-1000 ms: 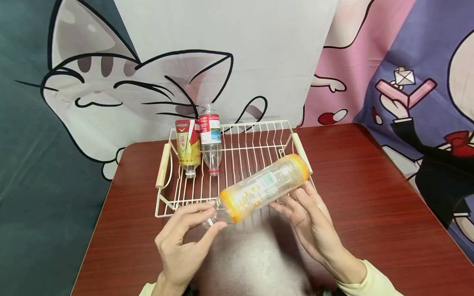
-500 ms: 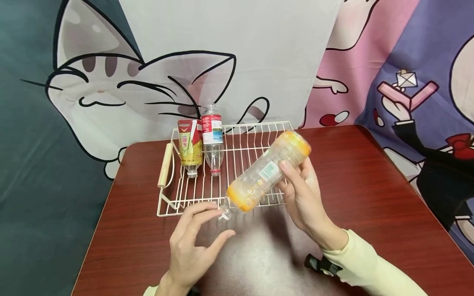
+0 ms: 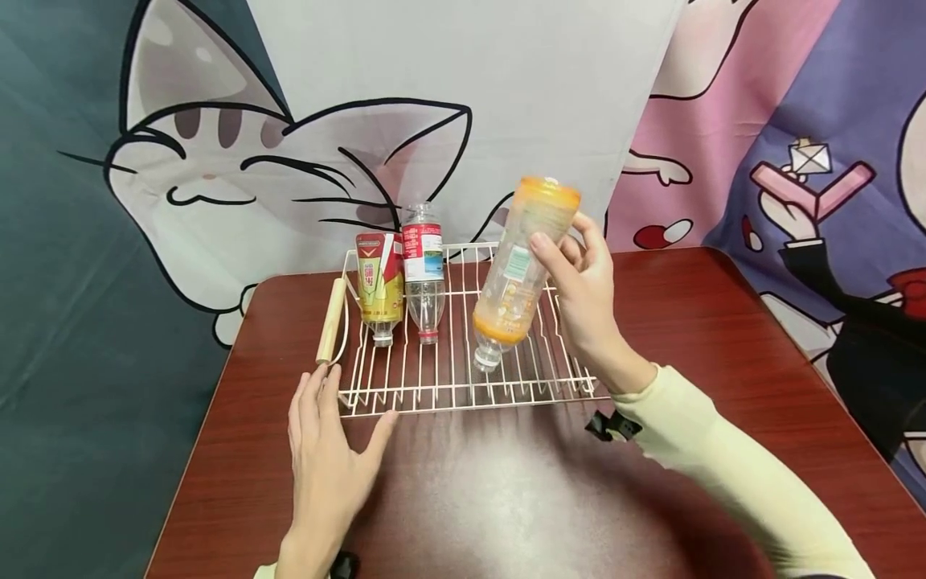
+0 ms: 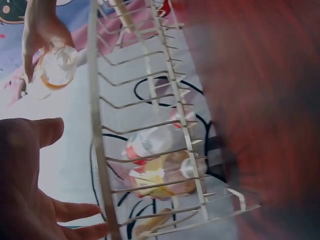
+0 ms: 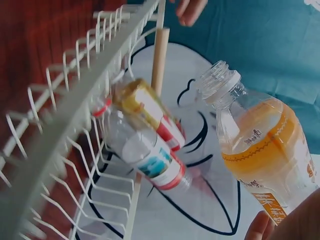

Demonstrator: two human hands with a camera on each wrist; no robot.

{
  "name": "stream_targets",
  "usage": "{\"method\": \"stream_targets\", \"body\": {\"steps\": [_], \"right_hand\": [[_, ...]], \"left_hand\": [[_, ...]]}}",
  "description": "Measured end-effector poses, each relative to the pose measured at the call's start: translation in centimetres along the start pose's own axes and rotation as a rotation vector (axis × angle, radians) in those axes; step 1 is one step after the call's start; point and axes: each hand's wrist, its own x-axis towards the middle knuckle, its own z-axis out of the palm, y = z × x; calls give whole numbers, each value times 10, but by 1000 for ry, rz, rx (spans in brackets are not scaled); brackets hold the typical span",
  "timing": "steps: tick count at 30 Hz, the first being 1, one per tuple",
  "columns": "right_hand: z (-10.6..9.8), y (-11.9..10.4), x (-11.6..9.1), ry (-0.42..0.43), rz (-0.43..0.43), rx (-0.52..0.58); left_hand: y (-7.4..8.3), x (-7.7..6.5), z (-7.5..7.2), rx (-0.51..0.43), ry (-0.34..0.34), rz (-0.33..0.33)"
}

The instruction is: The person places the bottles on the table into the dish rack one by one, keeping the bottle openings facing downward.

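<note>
My right hand [image 3: 582,293] grips an uncapped clear plastic bottle [image 3: 515,261] with orange bands, its neck pointing down over the right part of a white wire rack [image 3: 463,402]. In the right wrist view the bare threaded mouth of the orange-banded bottle [image 5: 220,82] shows clearly. My left hand [image 3: 329,458] lies with straight fingers at the rack's front left corner, fingertips right by the rim, holding nothing. Two bottles stand neck-down in the rack's left part: a yellow and red bottle [image 3: 380,281] and a clear bottle with a red and white label [image 3: 424,265].
The rack has a wooden handle [image 3: 332,322] on its left side; the right one is hidden behind the bottle and hand. It stands on a red-brown table [image 3: 723,386]. Behind the table hangs a cartoon-printed cloth [image 3: 550,88].
The left hand has let go of the bottle's neck and moved left to the rack's corner. The right hand has lifted the bottle forward over the rack and turned it more upright, neck down.
</note>
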Motion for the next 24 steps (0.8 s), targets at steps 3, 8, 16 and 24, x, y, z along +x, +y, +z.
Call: {"method": "stream_targets", "body": {"steps": [3,8,16,24], "right_hand": [[5,3,14,-9,5,-23],[14,13,34,-18,24,-44],[28,33,58,-27,67,-115],[33,57,73,-30,179,-206]], "left_hand": [[-2,-1,3,16,-52,-74],[-3,-2,5,25,-87,-142],[-4,-3,6,13,-117,-212],[-3,-2,7,-9,-121,-234]]}}
